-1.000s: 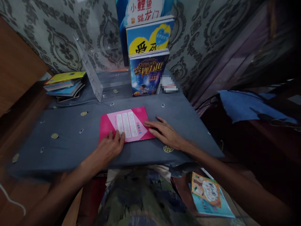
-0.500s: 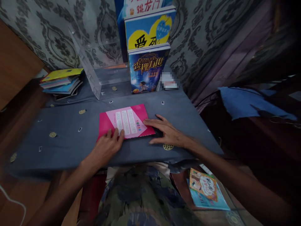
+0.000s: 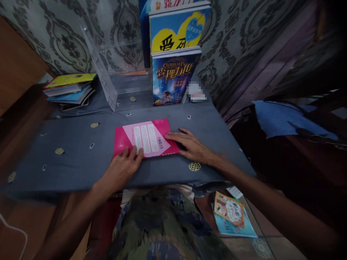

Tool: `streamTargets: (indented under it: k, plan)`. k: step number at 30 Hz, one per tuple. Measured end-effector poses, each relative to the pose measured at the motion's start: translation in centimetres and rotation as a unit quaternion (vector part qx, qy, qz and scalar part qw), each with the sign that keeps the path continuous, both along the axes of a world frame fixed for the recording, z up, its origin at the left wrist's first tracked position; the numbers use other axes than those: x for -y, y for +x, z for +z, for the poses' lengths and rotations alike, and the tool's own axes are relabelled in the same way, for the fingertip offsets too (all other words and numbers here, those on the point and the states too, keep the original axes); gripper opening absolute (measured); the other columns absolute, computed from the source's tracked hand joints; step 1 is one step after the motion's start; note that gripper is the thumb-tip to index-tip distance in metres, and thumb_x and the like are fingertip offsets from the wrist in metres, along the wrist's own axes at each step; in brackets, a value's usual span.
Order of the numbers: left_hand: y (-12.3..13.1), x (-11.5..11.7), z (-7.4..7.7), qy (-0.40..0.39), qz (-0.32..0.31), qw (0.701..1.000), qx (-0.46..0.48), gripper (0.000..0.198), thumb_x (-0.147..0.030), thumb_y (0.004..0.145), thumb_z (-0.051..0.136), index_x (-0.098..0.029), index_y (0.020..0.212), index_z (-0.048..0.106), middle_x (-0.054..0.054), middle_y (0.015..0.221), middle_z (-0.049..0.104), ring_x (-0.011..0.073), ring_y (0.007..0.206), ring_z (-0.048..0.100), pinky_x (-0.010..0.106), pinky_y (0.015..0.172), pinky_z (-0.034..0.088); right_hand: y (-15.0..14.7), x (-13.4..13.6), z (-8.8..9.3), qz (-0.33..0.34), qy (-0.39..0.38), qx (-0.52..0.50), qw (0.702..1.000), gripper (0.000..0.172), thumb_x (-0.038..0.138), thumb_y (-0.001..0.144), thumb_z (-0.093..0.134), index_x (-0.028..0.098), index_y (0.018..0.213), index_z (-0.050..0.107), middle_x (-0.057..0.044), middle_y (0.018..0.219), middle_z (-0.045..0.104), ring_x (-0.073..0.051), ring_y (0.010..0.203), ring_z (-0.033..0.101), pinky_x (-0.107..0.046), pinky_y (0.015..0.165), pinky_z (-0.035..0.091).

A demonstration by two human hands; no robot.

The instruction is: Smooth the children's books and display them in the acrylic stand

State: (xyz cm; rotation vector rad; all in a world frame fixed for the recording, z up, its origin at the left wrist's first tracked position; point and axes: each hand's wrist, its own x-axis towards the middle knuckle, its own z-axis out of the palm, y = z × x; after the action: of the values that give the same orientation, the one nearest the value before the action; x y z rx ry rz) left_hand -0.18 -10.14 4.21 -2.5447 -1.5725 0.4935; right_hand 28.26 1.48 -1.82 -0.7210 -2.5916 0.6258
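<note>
Stacked books (image 3: 69, 90) lie left of upright books (image 3: 175, 76) (against wallpaper (image 3: 54, 32)).

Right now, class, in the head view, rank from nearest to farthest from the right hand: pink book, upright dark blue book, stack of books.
1. pink book: touched by the right hand, table centre.
2. upright dark blue book: behind, against the wall.
3. stack of books: far left corner.

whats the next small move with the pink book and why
Probably lift the flat pink book by its right edge: the right hand touches it there while the left hand presses its near edge on the grey cloth.
</note>
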Motion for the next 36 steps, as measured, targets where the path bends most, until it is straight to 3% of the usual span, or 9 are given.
streamTargets:
  k: [10,15,20,25,27,29,32,34,36]
  plan:
    - [-1.3,1.6,-0.4,0.023,-0.006,0.999,0.044,0.061,0.0,0.085,0.046,-0.019,0.143,0.047,0.014,0.144,0.057,0.0323,0.127,0.059,0.04,0.082,0.061,-1.5,-1.6,-0.3,-0.013,-0.005,-0.001,1.0,0.054,0.021,0.096,0.052,0.028,0.148,0.043,-0.008,0.149,0.055,-0.025,0.138,0.05,-0.059,0.119,0.026]
    - [-2.5,2.3,-0.2,0.059,-0.02,0.987,0.148,0.052,-0.003,0.088,0.046,-0.022,0.135,0.055,0.011,0.127,0.07,0.0241,0.107,0.07,0.028,0.068,0.058,-2.5,-2.5,-0.3,-0.029,-0.048,-0.045,0.997,0.051,0.021,0.093,0.057,0.032,0.142,0.052,-0.005,0.144,0.059,-0.026,0.136,0.052,-0.059,0.117,0.03]
    - [-3.2,2.4,0.5,0.121,-0.015,0.931,0.345,0.026,-0.02,0.101,0.043,-0.02,0.114,0.065,0.004,0.085,0.076,0.0141,0.067,0.07,0.021,0.058,0.049,-3.8,-3.4,0.1,-0.056,-0.168,-0.204,0.963,0.04,0.034,0.086,0.071,0.027,0.125,0.067,-0.006,0.132,0.068,-0.026,0.122,0.062,-0.048,0.108,0.045]
    - [-3.6,1.7,2.7,0.135,0.057,0.859,0.491,0.026,-0.03,0.1,0.047,-0.019,0.106,0.069,-0.001,0.071,0.07,0.0105,0.054,0.062,0.018,0.053,0.043,-5.7,-4.3,0.9,-0.093,-0.296,-0.332,0.891,0.044,0.037,0.07,0.085,0.023,0.108,0.07,-0.003,0.105,0.075,-0.022,0.099,0.07,-0.04,0.096,0.053]
    - [-3.9,1.4,3.8,0.112,0.113,0.824,0.543,0.027,-0.035,0.099,0.049,-0.019,0.1,0.071,-0.001,0.071,0.069,0.011,0.057,0.06,0.018,0.052,0.043,-6.9,-4.6,1.8,-0.092,-0.336,-0.389,0.853,0.046,0.035,0.066,0.087,0.024,0.106,0.068,-0.001,0.101,0.075,-0.019,0.093,0.07,-0.036,0.09,0.055]
    - [-4.1,1.1,4.6,0.089,0.172,0.767,0.611,0.03,-0.041,0.097,0.053,-0.018,0.096,0.072,0.001,0.075,0.069,0.0126,0.063,0.061,0.019,0.056,0.045,-8.1,-4.7,2.9,-0.085,-0.362,-0.445,0.815,0.046,0.035,0.066,0.087,0.026,0.106,0.066,0.0,0.1,0.074,-0.017,0.09,0.069,-0.033,0.084,0.056]
    - [-4.0,0.4,4.8,0.06,0.246,0.631,0.733,0.034,-0.05,0.09,0.062,-0.018,0.1,0.071,0.003,0.082,0.072,0.0159,0.071,0.065,0.022,0.063,0.051,-9.9,-4.5,4.6,-0.053,-0.398,-0.468,0.787,0.04,0.039,0.07,0.085,0.026,0.103,0.066,0.0,0.098,0.075,-0.016,0.086,0.069,-0.03,0.076,0.056]
    - [-3.7,-0.2,4.1,0.041,0.276,0.53,0.801,0.04,-0.054,0.082,0.071,-0.018,0.102,0.07,0.003,0.083,0.073,0.018,0.073,0.067,0.026,0.066,0.054,-10.7,-4.2,5.4,-0.034,-0.418,-0.452,0.787,0.038,0.044,0.073,0.081,0.025,0.103,0.066,-0.001,0.095,0.076,-0.014,0.076,0.068,-0.027,0.066,0.054]
    - [-3.4,-0.9,2.9,0.025,0.297,0.459,0.837,0.046,-0.056,0.074,0.077,-0.018,0.098,0.069,0.003,0.079,0.072,0.0192,0.071,0.068,0.028,0.067,0.056,-11.0,-3.9,5.7,-0.034,-0.43,-0.432,0.792,0.04,0.048,0.075,0.078,0.024,0.104,0.066,-0.001,0.088,0.075,-0.011,0.06,0.062,-0.022,0.05,0.047]
